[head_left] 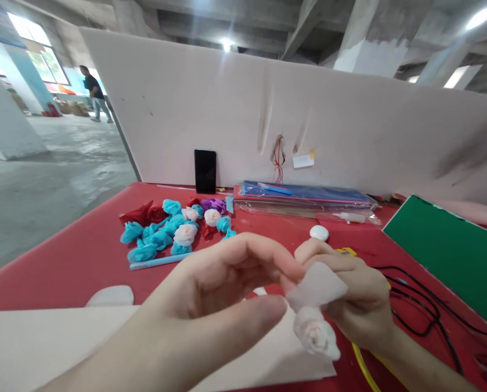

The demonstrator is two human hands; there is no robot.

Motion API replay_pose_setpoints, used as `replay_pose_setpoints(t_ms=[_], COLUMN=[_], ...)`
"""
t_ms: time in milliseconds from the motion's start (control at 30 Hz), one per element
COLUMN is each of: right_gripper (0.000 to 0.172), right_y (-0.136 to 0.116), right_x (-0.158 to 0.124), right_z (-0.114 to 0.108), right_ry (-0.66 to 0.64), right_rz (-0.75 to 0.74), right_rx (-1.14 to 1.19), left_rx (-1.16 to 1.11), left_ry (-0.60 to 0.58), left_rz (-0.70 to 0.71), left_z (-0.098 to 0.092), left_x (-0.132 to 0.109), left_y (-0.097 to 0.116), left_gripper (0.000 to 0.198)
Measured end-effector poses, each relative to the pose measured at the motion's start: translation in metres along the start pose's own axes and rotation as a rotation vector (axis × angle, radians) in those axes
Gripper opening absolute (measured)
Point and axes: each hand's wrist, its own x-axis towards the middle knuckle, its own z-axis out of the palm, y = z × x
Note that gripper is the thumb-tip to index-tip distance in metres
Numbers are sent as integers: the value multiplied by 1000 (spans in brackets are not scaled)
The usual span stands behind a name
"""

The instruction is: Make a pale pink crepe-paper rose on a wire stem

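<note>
A pale pink paper rose hangs head down from my right hand, whose curled fingers grip it at its base; the exact grip is partly hidden. A loose translucent white paper petal stands out above the bloom, against the right fingers. My left hand is curved beside the flower, thumb and fingers apart. Its index fingertip touches or nearly touches the petal's left edge. Below both hands lies a large pale sheet, and a cut paper petal rests at its far edge.
Blue crepe paper roses and a blue stick lie left on the red table. A phone leans against the white partition. Wrapped paper sheets, a green board and black cable occupy the back and right.
</note>
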Motion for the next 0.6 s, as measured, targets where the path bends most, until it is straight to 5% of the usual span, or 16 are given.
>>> replay_pose_setpoints(t_ms=[433, 600], right_gripper=[19, 25], right_y=[14, 14], right_x=[-20, -15], right_z=[24, 28], right_ry=[55, 103], right_rz=[584, 673], right_rx=[613, 709], left_rx=[-76, -154], left_ry=[57, 62], left_rz=[34, 59], left_z=[2, 4], left_x=[9, 13], left_y=[-1, -4], left_gripper=[21, 23])
